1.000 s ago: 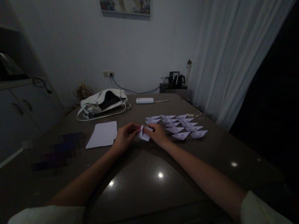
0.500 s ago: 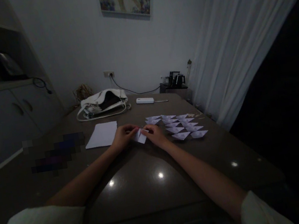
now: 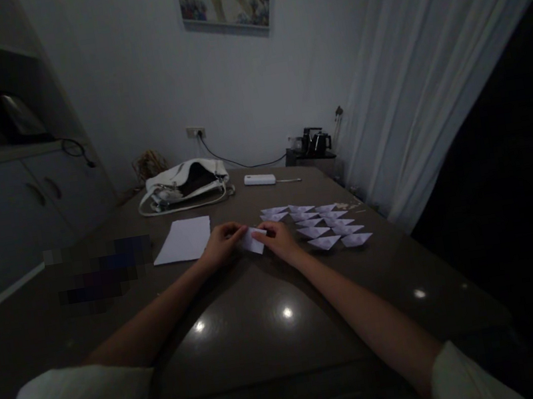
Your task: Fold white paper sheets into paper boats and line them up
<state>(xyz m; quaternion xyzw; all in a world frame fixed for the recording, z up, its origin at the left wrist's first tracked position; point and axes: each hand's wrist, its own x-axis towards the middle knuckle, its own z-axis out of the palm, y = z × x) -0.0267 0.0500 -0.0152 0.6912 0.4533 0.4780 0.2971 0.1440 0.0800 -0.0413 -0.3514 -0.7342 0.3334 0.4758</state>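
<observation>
A small folded piece of white paper (image 3: 253, 242) is held between my two hands, above the middle of the dark table (image 3: 249, 344). My left hand (image 3: 221, 243) pinches its left side between thumb and fingers. On the opposite side, my right hand (image 3: 277, 238) grips the right edge, thumb in front. The fingers hide the paper's upper part. Just right of my right hand, several folded paper boats (image 3: 324, 243) stand in rows. A stack of white paper sheets (image 3: 183, 239) lies to the left of my left hand.
Behind the paper stack rests a white handbag (image 3: 186, 184), its top gaping. A white oblong device (image 3: 259, 180) with a short cable lies at the back. Paper scraps (image 3: 346, 206) are near the right edge. A pixelated patch covers the table's left. A sheer curtain (image 3: 393, 71) hangs at right.
The folded paper has turned from a raised, partly opened shape into a flatter square between my fingers. Both hands stay nearly in place. The boats and the paper stack have not moved.
</observation>
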